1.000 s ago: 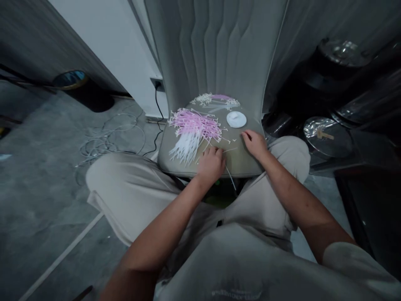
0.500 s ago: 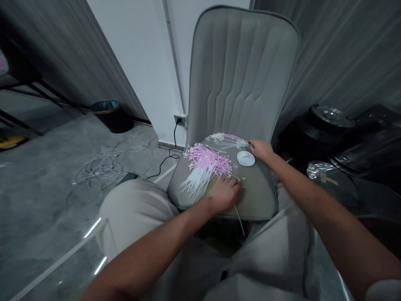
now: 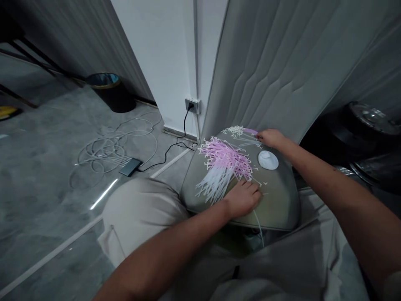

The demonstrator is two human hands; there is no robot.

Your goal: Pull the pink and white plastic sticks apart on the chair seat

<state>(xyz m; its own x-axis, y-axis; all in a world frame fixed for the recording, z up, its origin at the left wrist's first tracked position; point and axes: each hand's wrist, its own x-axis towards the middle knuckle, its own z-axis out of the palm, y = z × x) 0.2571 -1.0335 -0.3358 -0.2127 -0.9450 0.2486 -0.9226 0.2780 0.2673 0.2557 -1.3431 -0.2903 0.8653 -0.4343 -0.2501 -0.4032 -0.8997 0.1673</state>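
My left hand (image 3: 244,198) rests low over the seat of the grey padded chair (image 3: 278,209), its fingers curled round a thin white strip (image 3: 258,228) whose end hangs past the front edge. Beside it lies a fanned bundle of pink-and-white strips (image 3: 224,161) with small white tips. My right hand (image 3: 271,138) is at the back of the seat, fingertips pinched together at a few loose pale strips (image 3: 248,142); what they grip is too small to make out. A heap of small white pieces (image 3: 234,131) lies left of that hand. Closer to me sits a round white object (image 3: 268,160).
Coiled pale cable (image 3: 106,146) and a dark flat box (image 3: 130,167) lie on the floor to the left. A black cord runs to a wall socket (image 3: 192,105). Farther back stands a black bin (image 3: 111,92). Dark shiny items (image 3: 369,119) are at the right.
The view has shifted, so the chair appears larger and farther right. My left hand still has the strip; my right hand stays at the back of the seat by the loose strips.
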